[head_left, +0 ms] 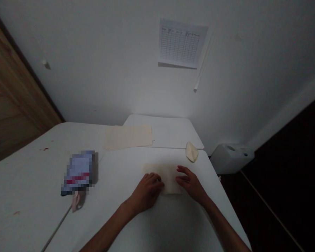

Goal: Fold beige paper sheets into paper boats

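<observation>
A cream sheet of paper lies flat on the white table in front of me, between my two hands. My left hand is at its left side, fingers curled in and thumb side on the paper; the fingertips are partly hidden. At the right edge is my right hand, its fingers apart and its fingertips over or lightly touching the sheet. Just beyond the right hand sits a small folded piece of cream paper.
Larger cream sheets lie at the back of the white table. A blurred blue object with a strap and a cable stands to the left. A printed chart hangs on the wall. Right of the table is a white box.
</observation>
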`<state>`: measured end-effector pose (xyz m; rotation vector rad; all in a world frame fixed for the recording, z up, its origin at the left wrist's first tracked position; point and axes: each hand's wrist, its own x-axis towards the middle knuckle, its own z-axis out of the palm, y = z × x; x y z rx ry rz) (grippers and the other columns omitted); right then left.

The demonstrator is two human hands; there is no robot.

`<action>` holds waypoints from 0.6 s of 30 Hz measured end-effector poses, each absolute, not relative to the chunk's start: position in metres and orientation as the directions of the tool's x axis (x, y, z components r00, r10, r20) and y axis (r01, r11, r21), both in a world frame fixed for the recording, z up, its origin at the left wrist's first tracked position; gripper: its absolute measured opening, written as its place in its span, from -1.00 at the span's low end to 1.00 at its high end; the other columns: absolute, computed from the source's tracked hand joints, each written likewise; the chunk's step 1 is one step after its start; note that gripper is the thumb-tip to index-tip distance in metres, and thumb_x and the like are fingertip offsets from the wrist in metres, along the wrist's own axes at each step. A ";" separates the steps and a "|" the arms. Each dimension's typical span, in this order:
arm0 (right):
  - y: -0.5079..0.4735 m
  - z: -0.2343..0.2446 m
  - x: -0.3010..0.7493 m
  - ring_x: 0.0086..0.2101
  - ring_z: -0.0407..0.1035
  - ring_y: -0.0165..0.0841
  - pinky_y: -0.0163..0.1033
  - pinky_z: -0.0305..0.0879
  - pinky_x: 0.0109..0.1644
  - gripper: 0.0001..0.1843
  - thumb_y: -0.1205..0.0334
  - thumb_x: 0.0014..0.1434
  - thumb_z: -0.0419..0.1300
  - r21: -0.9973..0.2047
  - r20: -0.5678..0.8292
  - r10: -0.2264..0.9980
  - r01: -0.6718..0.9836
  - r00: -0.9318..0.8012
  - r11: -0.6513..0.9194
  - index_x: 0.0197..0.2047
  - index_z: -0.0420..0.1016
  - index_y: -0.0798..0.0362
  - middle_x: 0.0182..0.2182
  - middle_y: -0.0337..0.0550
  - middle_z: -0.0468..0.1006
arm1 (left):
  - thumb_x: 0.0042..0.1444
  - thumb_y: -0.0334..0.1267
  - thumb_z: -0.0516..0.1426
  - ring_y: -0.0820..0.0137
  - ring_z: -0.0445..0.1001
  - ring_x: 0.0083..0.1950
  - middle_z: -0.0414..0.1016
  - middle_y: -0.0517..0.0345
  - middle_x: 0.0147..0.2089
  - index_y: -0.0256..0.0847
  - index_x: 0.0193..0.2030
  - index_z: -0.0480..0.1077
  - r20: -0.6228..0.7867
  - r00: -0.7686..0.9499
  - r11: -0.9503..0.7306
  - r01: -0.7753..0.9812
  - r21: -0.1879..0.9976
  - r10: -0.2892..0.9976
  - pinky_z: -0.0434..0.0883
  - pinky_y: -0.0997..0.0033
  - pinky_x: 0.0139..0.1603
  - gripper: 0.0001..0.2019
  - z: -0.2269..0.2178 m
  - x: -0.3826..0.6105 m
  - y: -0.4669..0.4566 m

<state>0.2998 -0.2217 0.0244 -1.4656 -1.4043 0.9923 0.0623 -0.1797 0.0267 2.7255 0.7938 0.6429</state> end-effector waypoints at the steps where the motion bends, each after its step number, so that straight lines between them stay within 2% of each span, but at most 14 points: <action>1: -0.222 0.025 0.299 -0.14 0.49 -0.23 -0.04 0.43 -0.04 -0.42 0.06 0.11 0.22 -0.952 0.007 0.999 0.307 0.044 -0.007 0.18 0.24 -0.02 0.12 0.04 0.38 | 0.16 -0.43 0.04 0.27 0.35 -0.06 0.42 0.05 -0.09 -0.12 -0.11 0.42 0.344 0.772 -0.837 0.428 0.341 0.535 0.29 0.20 -0.04 -0.78 0.027 0.063 -0.181; 4: -0.222 0.025 0.298 -0.14 0.48 -0.24 -0.03 0.41 -0.01 -0.43 0.09 0.11 0.23 -0.962 0.004 1.000 0.272 0.023 -0.003 0.17 0.25 -0.02 0.13 0.04 0.37 | 0.15 -0.30 0.11 0.23 0.35 -0.06 0.42 0.03 -0.07 -0.13 -0.07 0.41 0.345 0.776 -0.840 0.419 0.346 0.529 0.29 0.16 -0.02 -0.80 0.028 0.065 -0.185; 7: -0.221 0.024 0.298 -0.14 0.48 -0.23 0.00 0.40 0.01 -0.45 0.10 0.10 0.23 -0.964 0.012 1.000 0.268 0.016 0.007 0.15 0.27 -0.02 0.12 0.03 0.38 | 0.09 -0.09 0.19 0.17 0.34 -0.05 0.41 0.00 -0.08 -0.14 -0.06 0.40 0.361 0.747 -0.827 0.466 0.313 0.558 0.30 0.12 -0.02 -0.69 0.026 0.068 -0.186; 14: -0.226 0.021 0.299 -0.08 0.44 -0.21 -0.02 0.42 -0.01 -0.51 0.16 0.11 0.20 -0.952 0.040 0.999 0.303 -0.030 0.048 0.13 0.31 -0.04 0.07 -0.02 0.43 | 0.22 -0.17 0.09 0.23 0.35 -0.13 0.41 0.03 -0.17 -0.16 -0.20 0.39 0.333 0.796 -0.861 0.490 0.133 0.505 0.31 0.18 -0.08 -0.86 0.020 0.071 -0.186; 18: -0.233 0.025 0.305 0.05 0.33 -0.22 -0.04 0.37 0.04 -0.49 0.38 0.02 0.08 -0.876 0.193 0.973 0.424 -0.127 0.229 0.08 0.39 -0.06 0.08 -0.10 0.41 | 0.24 -0.20 0.08 0.23 0.34 -0.15 0.39 0.04 -0.20 -0.18 -0.25 0.36 0.292 0.814 -0.859 0.509 0.056 0.502 0.30 0.18 -0.12 -0.88 0.021 0.069 -0.189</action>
